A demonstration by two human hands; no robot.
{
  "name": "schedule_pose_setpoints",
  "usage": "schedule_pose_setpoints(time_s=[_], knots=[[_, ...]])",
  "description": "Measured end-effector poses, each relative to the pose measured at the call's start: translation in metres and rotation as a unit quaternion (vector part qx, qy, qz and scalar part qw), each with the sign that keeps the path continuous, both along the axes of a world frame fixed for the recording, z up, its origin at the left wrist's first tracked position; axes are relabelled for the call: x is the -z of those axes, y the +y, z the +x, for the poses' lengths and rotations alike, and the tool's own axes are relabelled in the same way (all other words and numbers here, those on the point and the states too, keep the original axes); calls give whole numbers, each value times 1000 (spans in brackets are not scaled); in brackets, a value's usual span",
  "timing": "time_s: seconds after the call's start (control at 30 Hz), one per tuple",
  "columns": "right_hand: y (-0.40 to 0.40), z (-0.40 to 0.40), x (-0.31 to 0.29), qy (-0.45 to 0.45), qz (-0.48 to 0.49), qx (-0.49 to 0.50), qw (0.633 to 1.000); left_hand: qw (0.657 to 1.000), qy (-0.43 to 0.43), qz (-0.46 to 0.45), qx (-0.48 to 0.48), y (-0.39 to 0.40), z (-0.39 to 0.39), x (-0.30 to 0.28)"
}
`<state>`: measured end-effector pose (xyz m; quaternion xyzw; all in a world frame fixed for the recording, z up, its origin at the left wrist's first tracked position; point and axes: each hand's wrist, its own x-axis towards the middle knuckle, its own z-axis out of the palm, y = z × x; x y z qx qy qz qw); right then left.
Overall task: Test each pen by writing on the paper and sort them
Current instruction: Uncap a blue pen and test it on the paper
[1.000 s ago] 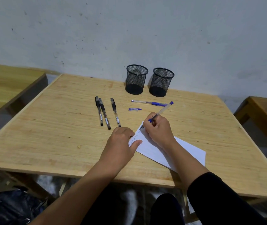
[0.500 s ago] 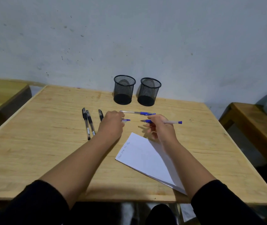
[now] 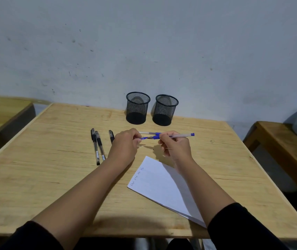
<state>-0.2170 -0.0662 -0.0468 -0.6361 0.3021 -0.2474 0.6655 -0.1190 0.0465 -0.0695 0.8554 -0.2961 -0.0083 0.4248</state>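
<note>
Blue-tipped pen (image 3: 175, 136) sits light and stiff in my right hand (image 3: 176, 147), gripped at the rubber sleeve; my left hand (image 3: 125, 147) pinches its cap (image 3: 145, 138) at nine o'clock, above the table (image 3: 53, 159).

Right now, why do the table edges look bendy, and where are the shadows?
In the head view, the wide lens bows the table edges; soft, dim light leaves faint shadows beneath the left hand and right hand, and under the forearms near the paper; no glare, little blur.
</note>
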Motion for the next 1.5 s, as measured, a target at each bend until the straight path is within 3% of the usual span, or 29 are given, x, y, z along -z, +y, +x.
schedule_pose_setpoints(time_s=[0.77, 1.0, 1.2, 1.37, 1.5], knots=[[23, -17, -32, -78, -87, -82, 990, 995, -39, -66, 58, 18, -28, -35], [19, -29, -30, -130, -13, 6, 991, 997, 5, -76, 31, 26, -7, -52], [22, -56, -10, 8, -171, 2, 985, 986, 56, -145, 54, 10, -10, -64], [23, -67, 9, 34, -234, 47, 971, 980, 74, -183, 41, -18, -35, -56], [8, -74, 15, 54, -282, 135, 948, 996, 56, -62, 43, -31, -54, -21]])
